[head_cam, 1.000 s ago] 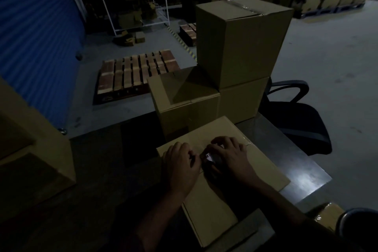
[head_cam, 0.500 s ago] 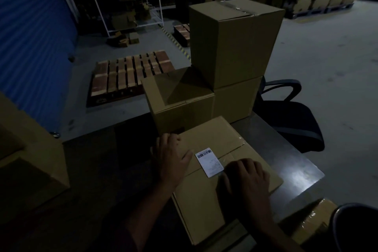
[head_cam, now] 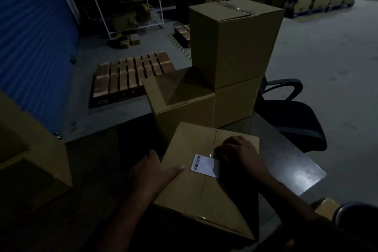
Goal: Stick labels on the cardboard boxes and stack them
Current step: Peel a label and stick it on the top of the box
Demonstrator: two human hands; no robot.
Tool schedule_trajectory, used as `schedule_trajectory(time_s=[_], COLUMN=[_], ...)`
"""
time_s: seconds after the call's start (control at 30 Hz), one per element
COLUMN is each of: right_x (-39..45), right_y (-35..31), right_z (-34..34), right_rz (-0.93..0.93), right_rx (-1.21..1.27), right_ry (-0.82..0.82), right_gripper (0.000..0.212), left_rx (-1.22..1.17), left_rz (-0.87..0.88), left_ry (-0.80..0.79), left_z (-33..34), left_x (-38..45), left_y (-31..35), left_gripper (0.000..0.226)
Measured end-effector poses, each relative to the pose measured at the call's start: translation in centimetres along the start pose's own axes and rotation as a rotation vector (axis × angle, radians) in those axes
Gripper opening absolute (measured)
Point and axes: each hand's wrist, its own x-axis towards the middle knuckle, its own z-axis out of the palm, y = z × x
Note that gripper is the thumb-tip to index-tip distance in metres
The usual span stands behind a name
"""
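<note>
A sealed cardboard box (head_cam: pixel 196 192) lies on the dark table in front of me, with a white barcode label (head_cam: pixel 204 165) stuck on its top across the taped seam. My left hand (head_cam: pixel 155 170) grips the box's left edge, thumb on top. My right hand (head_cam: pixel 239 153) rests on the box top to the right of the label, fingers curled down near the label's edge. Behind stand a low box (head_cam: pixel 180 104) and a two-box stack (head_cam: pixel 235 43).
A black office chair (head_cam: pixel 292 112) stands to the right of the table (head_cam: pixel 296 170). A large carton (head_cam: pixel 30 149) sits at the left. A wooden pallet (head_cam: pixel 131 75) lies on the floor beyond, with white shelving and stacked cartons at the back. A small taped box (head_cam: pixel 327 208) shows at lower right.
The label, covered by both hands a second ago, now shows stuck on the box. The box has turned clockwise. My left hand moved to its left edge, my right up beside the label.
</note>
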Motion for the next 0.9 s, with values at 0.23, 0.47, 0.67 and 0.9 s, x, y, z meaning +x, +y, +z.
schedule_trajectory(time_s=[0.23, 0.47, 0.67, 0.9], right_x=[-3.4, -2.6, -3.2, -3.2], right_y=[-6.0, -5.1, -4.7, -5.0], right_z=[0.5, 1.4, 1.6, 1.2], right_rz=[0.169, 0.164, 0.187, 0.203], right_rx=[-0.006, -0.004, 0.037, 0.052], right_ry=[0.084, 0.041, 0.078, 0.086], right_gripper=[0.030, 0.039, 0.033, 0.034], left_rx=[-0.030, -0.024, -0.034, -0.043], left_rz=[0.295, 0.383, 0.387, 0.366], left_ry=[0.314, 0.377, 0.372, 0.387], left_z=[3.1, 5.3, 5.3, 5.4], left_x=[0.0, 0.7, 0.3, 0.4], left_y=[1.7, 1.7, 1.6, 1.8], left_gripper=[0.048, 0.039, 0.037, 0.037])
